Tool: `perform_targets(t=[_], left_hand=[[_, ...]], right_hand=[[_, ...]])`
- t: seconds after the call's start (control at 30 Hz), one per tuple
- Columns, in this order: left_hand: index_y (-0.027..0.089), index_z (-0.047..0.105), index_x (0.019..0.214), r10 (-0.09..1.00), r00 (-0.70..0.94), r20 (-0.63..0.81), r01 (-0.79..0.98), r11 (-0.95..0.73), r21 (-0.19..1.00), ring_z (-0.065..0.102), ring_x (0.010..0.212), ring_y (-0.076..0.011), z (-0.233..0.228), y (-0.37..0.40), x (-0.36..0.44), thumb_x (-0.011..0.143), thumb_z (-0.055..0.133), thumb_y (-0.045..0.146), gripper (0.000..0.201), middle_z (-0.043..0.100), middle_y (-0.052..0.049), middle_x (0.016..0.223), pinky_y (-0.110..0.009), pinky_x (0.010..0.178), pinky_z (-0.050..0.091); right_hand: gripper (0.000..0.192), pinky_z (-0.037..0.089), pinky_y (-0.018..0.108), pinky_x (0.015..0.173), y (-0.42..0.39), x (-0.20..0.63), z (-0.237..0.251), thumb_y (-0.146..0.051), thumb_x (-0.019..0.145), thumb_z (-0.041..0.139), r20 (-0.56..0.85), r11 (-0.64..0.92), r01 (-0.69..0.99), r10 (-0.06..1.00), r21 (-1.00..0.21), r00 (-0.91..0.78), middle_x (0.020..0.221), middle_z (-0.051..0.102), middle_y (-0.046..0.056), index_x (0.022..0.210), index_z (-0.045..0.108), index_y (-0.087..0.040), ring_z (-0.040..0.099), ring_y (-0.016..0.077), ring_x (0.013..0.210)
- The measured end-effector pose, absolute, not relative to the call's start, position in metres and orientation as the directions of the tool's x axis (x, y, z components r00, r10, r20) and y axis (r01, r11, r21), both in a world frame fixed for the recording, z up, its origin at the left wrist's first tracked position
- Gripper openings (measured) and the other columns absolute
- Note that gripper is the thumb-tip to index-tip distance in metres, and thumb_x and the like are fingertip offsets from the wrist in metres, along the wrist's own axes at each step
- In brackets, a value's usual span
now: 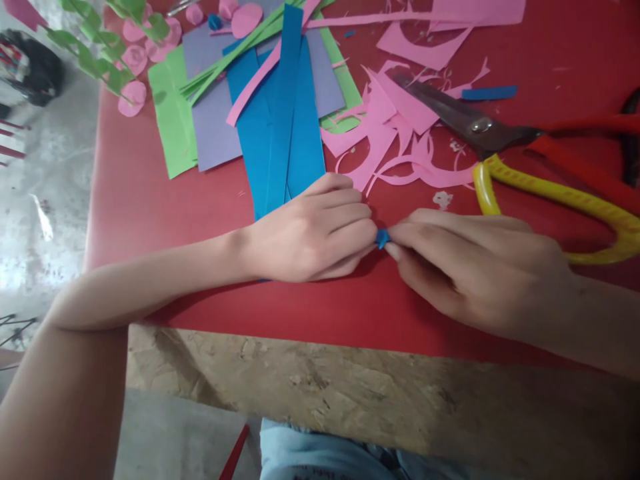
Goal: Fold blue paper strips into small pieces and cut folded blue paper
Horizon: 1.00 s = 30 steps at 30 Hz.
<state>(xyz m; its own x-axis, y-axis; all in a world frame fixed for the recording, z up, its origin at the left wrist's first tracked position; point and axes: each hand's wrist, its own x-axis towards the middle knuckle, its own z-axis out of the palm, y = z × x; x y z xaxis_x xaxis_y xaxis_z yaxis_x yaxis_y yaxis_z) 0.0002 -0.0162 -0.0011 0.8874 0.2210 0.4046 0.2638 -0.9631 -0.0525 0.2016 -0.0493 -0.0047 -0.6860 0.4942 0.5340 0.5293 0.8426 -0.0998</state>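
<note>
- Presently, the red table [150, 200] shows a bare strip along its near edge, in front of both hands; the raw board edge [350, 380] runs just below it.
- To the left of the left hand [310, 233] the red surface lies open as far as the table's left edge.
- Beyond the hands the room is crowded: blue paper strips [285, 133] reach right up to the left hand's knuckles, with purple paper [213, 127] and green paper [173, 120] beside them.
- Pink scraps [395, 133] lie just beyond the gap between the hands.
- Scissors [480, 127] rest at far right; a yellow handle [560, 200] curves just behind the right hand [480, 267].
- Left hand: palm down, fingers curled, forearm lying across the table's near edge.
- Right hand: palm down, fingers extended towards the left.
- Grip: both hands pinch narrowly on a small blue paper piece [383, 238], held between the meeting fingertips, low over the table, near its front edge.
</note>
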Motion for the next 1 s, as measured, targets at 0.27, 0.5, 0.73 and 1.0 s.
perform_targets(t=[0.27, 0.5, 0.73, 1.0], left_hand=[[0.021, 0.045, 0.08, 0.32, 0.904, 0.284, 0.294, -0.947, 0.131, 0.058, 0.076, -0.0146, 0.0006, -0.0194, -0.0007, 0.093, 0.026, 0.026, 0.023, 0.049, 0.001, 0.069, -0.041, 0.083, 0.046], [0.02, 0.046, 0.078, 0.362, 0.908, 0.213, 0.323, -0.926, 0.195, 0.059, 0.078, -0.0161, 0.003, -0.0175, -0.0003, 0.094, 0.02, 0.035, 0.033, 0.05, -0.001, 0.07, -0.046, 0.086, 0.046], [0.021, 0.047, 0.079, 0.356, 0.906, 0.228, 0.307, -0.925, 0.225, 0.06, 0.081, -0.0165, 0.0028, -0.0197, 0.001, 0.094, 0.019, 0.032, 0.034, 0.054, -0.001, 0.076, -0.048, 0.088, 0.046], [0.021, 0.047, 0.077, 0.36, 0.91, 0.204, 0.32, -0.925, 0.207, 0.06, 0.08, -0.0165, 0.0048, -0.0194, 0.0014, 0.094, 0.022, 0.029, 0.031, 0.054, -0.002, 0.075, -0.047, 0.087, 0.047]], right_hand=[[0.02, 0.036, 0.025, 0.054, -0.0508, 0.2055, -0.0004, -0.021, 0.092, 0.043, 0.473, 0.824, 0.556, 0.534, -0.107, -0.701, 0.063, 0.057, 0.002, 0.074, 0.051, -0.017, 0.048, 0.0112, 0.059], [0.019, 0.034, 0.027, 0.048, -0.0524, 0.2056, 0.0012, -0.022, 0.09, 0.048, 0.514, 0.843, 0.534, 0.433, 0.06, -0.741, 0.057, 0.055, 0.0, 0.071, 0.05, -0.018, 0.046, 0.0118, 0.051], [0.018, 0.032, 0.028, 0.045, -0.0506, 0.2049, -0.0029, -0.022, 0.092, 0.044, 0.51, 0.844, 0.531, 0.423, 0.08, -0.749, 0.057, 0.054, -0.002, 0.076, 0.051, -0.017, 0.046, 0.0114, 0.05], [0.02, 0.032, 0.028, 0.046, -0.0532, 0.2037, 0.0004, -0.02, 0.091, 0.043, 0.503, 0.831, 0.552, 0.449, 0.07, -0.739, 0.059, 0.054, 0.001, 0.072, 0.049, -0.018, 0.049, 0.0128, 0.054]])
